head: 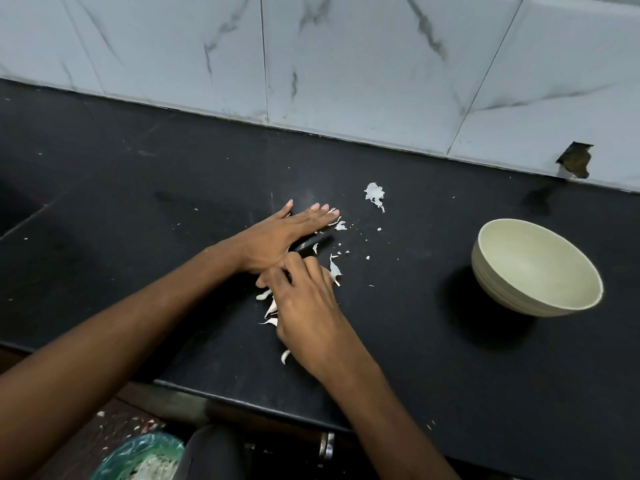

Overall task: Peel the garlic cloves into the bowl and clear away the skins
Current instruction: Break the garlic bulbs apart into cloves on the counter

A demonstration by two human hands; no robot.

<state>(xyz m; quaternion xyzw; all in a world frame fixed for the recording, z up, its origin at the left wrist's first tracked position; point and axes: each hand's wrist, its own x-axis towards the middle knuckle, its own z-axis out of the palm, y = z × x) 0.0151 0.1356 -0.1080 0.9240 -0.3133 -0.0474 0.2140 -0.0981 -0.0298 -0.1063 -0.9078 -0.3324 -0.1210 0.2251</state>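
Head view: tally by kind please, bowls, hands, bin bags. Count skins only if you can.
Bowls: 1, the pale green bowl on the black counter
Hands: 2, left hand flat, right hand curled among the garlic skins
Bin bags: 1, the green bag below the counter edge
Skins: many scattered flakes, too small and overlapped to count
Total countable: 4

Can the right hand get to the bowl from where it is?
Probably yes. The right hand is busy with garlic skins, but only bare black counter lies between it and the bowl, so nothing blocks the way.
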